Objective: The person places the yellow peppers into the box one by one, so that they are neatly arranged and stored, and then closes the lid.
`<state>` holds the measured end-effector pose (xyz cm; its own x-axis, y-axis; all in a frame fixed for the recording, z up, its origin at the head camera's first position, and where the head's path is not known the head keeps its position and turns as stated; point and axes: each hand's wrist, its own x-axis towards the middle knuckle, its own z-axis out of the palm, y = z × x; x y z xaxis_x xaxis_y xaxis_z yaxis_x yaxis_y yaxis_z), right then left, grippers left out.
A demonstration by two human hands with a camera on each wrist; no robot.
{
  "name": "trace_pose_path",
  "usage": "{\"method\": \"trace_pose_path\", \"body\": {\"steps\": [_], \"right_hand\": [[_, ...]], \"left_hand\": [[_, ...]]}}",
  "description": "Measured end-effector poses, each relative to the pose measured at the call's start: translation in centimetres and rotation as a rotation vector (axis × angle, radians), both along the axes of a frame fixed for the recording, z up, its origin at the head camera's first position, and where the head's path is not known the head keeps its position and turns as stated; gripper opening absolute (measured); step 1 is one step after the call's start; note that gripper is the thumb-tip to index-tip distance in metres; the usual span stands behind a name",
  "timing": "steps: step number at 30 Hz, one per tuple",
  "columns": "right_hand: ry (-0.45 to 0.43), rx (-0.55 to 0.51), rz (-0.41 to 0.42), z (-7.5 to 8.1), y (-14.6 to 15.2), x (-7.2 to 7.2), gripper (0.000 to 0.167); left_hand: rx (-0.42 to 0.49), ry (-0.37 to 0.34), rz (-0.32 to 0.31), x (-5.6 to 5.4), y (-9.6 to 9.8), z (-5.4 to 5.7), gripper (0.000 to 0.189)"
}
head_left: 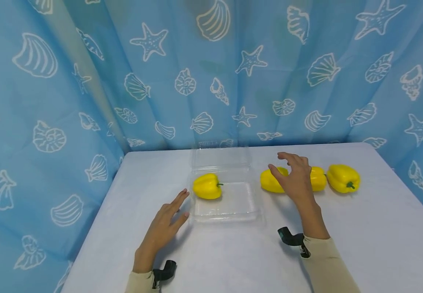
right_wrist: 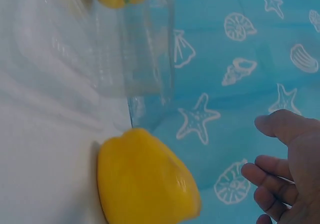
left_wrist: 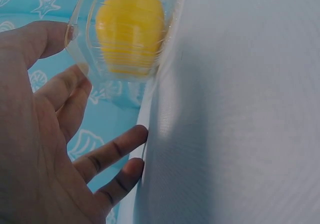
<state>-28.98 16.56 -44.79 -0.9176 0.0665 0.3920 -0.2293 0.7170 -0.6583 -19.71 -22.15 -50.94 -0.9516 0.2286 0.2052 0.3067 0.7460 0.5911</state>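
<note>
A clear plastic clamshell container lies with its lid folded back. One yellow bell pepper sits in its left half, stem to the right. At the container's left edge is my left hand, fingers extended; in the left wrist view its thumb and a fingertip meet the clear rim. My right hand hovers over the peppers right of the container, fingers spread and slightly bent, holding nothing. Beneath it are a yellow bell pepper and a second pepper, both partly hidden by the hand.
A further yellow bell pepper stands at the right end of the row. The white table ends at a blue curtain printed with shells and starfish. Black wrist mounts project from both sleeves.
</note>
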Motion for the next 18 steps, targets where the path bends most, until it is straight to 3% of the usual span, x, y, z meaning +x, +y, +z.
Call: {"method": "trace_pose_path", "body": {"steps": [18], "right_hand": [[-0.108, -0.063, -0.214, 0.8, 5.2, 0.2, 0.053]], "left_hand": [[-0.007, -0.007, 0.014, 0.0, 0.3, 0.0, 0.06]]}}
